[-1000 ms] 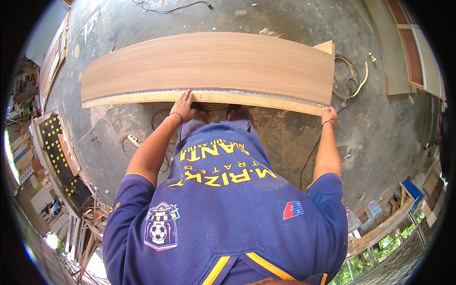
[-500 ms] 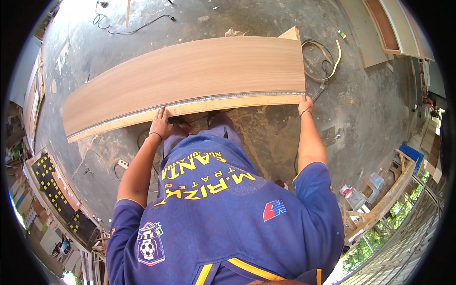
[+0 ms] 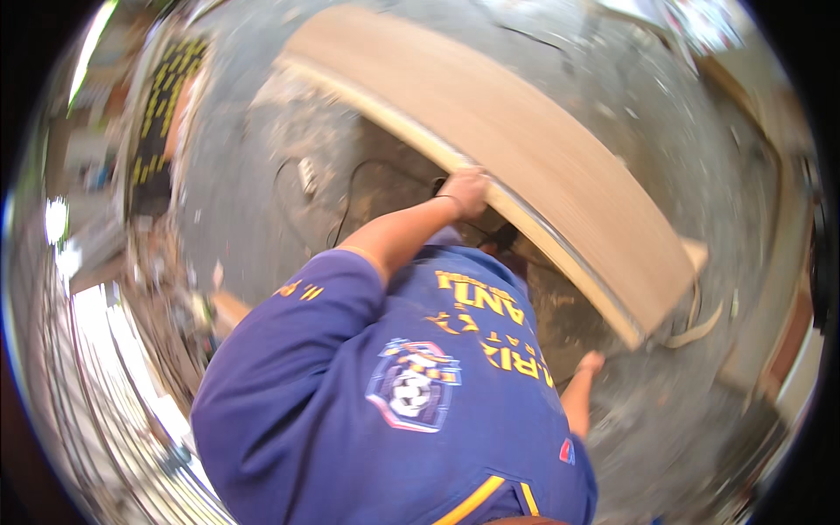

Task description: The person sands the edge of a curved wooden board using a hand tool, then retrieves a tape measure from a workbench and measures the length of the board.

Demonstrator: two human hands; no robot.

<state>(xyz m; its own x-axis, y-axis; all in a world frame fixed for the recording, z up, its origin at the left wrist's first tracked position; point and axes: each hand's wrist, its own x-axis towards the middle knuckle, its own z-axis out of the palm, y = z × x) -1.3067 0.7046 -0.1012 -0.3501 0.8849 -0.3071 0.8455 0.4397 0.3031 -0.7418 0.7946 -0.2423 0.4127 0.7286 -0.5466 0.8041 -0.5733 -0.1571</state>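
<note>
A long wood-veneer panel with a pale timber edge lies slantwise before me, running from the upper left down to the right. Along that near edge runs a thin silvery strip, blurred here. My left hand is closed over the near edge around its middle, fingers on top. Apart from the panel, below its right end, my right hand hangs over the floor. Motion smears its fingers, and I cannot make out anything in it. A short pale wood piece juts out from under the panel's far right corner.
A pale curved strip lies on the concrete floor by the panel's right end. On the left, a white power strip and a dark cable lie near my feet. A black board with yellow squares stands farther left.
My view has swung round, so the panel now appears slanted. My right hand has come off the panel's right near corner and moved nearer my body. My left hand stays on the near edge.
</note>
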